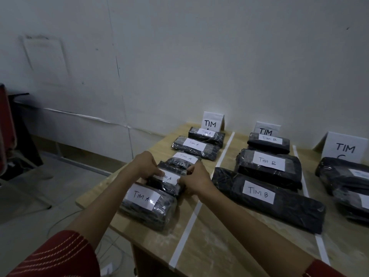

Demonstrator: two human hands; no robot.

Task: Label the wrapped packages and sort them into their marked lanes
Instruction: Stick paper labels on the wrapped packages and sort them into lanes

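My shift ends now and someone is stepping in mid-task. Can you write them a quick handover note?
Hands: left hand and right hand each hold an end of one package, fingers at its label.
Where: it lies in the lane of the TIM A sign, five labelled packages there counting it. The TIM B sign lane has three labelled; the TIM C sign lane shows two, their labels cut off by the frame edge.
Done: every visible package sits in a lane.
Left: probably smooth this label, release, check lane C.

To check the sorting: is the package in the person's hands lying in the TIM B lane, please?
No, the held package lies left of the white tape, among TIM A packages.
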